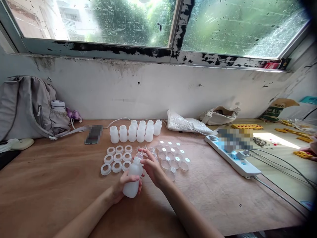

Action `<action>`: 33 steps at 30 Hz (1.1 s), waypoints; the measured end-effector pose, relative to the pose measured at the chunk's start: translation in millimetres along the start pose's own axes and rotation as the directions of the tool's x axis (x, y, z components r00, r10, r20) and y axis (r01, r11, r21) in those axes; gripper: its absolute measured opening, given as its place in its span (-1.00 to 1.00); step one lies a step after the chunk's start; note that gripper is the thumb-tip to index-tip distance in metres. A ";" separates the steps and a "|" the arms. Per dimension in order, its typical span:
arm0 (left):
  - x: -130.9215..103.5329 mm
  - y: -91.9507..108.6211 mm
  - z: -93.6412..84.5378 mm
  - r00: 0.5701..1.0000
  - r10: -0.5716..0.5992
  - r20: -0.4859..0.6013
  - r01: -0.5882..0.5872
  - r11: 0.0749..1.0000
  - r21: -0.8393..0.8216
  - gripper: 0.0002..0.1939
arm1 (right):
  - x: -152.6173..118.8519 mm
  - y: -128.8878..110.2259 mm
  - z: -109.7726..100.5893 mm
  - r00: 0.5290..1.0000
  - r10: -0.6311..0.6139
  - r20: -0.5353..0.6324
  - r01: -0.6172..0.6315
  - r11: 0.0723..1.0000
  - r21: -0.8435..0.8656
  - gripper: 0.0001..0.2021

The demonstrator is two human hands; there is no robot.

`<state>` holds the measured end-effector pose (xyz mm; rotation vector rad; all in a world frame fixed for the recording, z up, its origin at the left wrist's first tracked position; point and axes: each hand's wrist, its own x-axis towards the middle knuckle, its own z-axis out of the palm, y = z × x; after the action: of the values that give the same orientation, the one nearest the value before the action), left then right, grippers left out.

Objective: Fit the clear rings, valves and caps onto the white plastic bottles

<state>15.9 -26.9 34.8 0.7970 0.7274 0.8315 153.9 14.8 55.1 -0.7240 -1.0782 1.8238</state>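
My left hand is wrapped round the body of a translucent white baby bottle, which tilts slightly to the right above the table. At the bottle's mouth sits a clear bottle nipple, pinched by the fingers of my right hand. Just behind my hands stand more clear nipples, partly hidden by my right fingers. To the left lie rows of white screw rings. On the right are several clear domed caps, with white discs among them.
Several white bottles stand in two rows at the back. A phone and a grey backpack are on the left. Rightward lie a white pouch, a power strip with cables, and yellow pieces. Another person's hand shows far right.
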 end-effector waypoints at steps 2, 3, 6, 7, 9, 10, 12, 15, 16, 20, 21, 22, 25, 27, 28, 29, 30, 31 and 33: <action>0.3 0.1 -0.2 1.000 0.008 0.003 -0.008 1.000 0.003 -0.73 | 0.3 -0.3 -0.8 1.000 -0.014 0.013 0.014 1.000 0.021 -0.65; 0.5 0.1 -0.4 1.000 0.010 0.005 -0.010 1.000 0.006 -0.73 | 0.7 -0.3 -1.2 1.000 -0.021 0.007 0.021 1.000 0.006 -0.66; 1.4 -1.1 -1.3 1.000 0.005 0.010 -0.005 1.000 0.008 -0.73 | 1.8 0.6 -2.8 0.999 -0.022 -0.032 0.020 0.998 -0.063 -0.66; 1.9 -1.8 -1.4 1.000 0.001 0.013 -0.001 1.000 0.006 -0.73 | 2.0 0.7 -3.2 0.999 -0.016 -0.036 0.014 0.998 -0.062 -0.67; 2.8 -3.3 -1.5 1.000 -0.006 0.022 0.006 1.000 0.003 -0.73 | 2.1 0.4 -3.9 1.000 -0.010 -0.028 0.009 1.000 -0.026 -0.69; 3.2 -3.9 -1.4 1.000 -0.007 0.028 0.007 1.000 0.003 -0.74 | 2.0 0.0 -4.1 1.000 -0.010 -0.021 0.010 1.000 -0.007 -0.70; 3.4 -4.7 -0.9 0.999 -0.011 0.036 0.011 1.000 0.004 -0.74 | 1.9 -0.6 -4.0 1.000 -0.011 -0.017 0.011 1.000 -0.008 -0.71; 2.8 -4.6 -0.5 0.999 -0.015 0.033 0.015 1.000 0.013 -0.75 | 2.6 0.4 -3.3 0.997 -0.021 -0.070 0.014 0.995 -0.102 -0.73; 2.6 -4.3 -0.5 0.999 -0.016 0.032 0.015 1.000 0.016 -0.74 | 3.0 1.3 -3.2 0.995 -0.033 -0.094 0.021 0.991 -0.133 -0.72; 2.7 -3.8 -1.4 0.999 -0.021 0.038 0.021 1.000 0.004 -0.73 | 3.9 3.2 -3.8 0.992 -0.056 -0.115 0.042 0.992 -0.121 -0.67; 2.9 -4.0 -1.7 0.999 -0.023 0.039 0.023 1.000 -0.003 -0.72 | 3.7 2.8 -4.1 0.994 -0.043 -0.102 0.034 0.996 -0.088 -0.66; 3.1 -4.2 -2.0 0.999 -0.024 0.040 0.025 1.000 -0.008 -0.72 | 3.5 2.0 -4.3 0.996 -0.025 -0.084 0.021 0.999 -0.050 -0.66; 3.5 -4.9 -2.5 0.999 -0.027 0.040 0.027 1.000 -0.012 -0.72 | 2.6 -0.6 -4.7 1.000 0.002 -0.029 0.000 0.999 0.036 -0.67; 3.2 -4.8 -2.3 0.999 -0.027 0.038 0.028 1.000 -0.008 -0.72 | 2.7 -1.5 -4.8 0.999 -0.014 -0.033 0.015 0.999 0.028 -0.70; 3.0 -4.6 -2.0 0.999 -0.027 0.036 0.027 1.000 -0.006 -0.72 | 3.1 -1.4 -4.9 0.998 -0.032 -0.053 0.032 0.999 0.004 -0.73; 2.8 -4.3 -1.7 0.999 -0.027 0.032 0.027 1.000 -0.004 -0.72 | 3.7 -1.1 -5.2 0.995 -0.053 -0.084 0.051 0.998 -0.026 -0.76; 2.5 -4.1 -1.3 0.999 -0.031 0.026 0.031 1.000 -0.003 -0.72 | 4.6 -0.5 -5.7 0.990 -0.072 -0.119 0.065 0.996 -0.057 -0.80; 2.3 -3.9 -1.0 0.999 -0.036 0.020 0.036 0.999 -0.002 -0.72 | 5.5 0.3 -6.3 0.985 -0.087 -0.149 0.075 0.994 -0.084 -0.81; 2.1 -3.9 -0.7 0.999 -0.046 0.011 0.046 0.999 -0.001 -0.72 | 7.5 2.0 -8.4 0.977 -0.105 -0.185 0.086 0.990 -0.110 -0.80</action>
<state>17.8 -26.6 30.7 0.7807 0.7322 0.7857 156.5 24.3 49.1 -0.8735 -1.0661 1.5921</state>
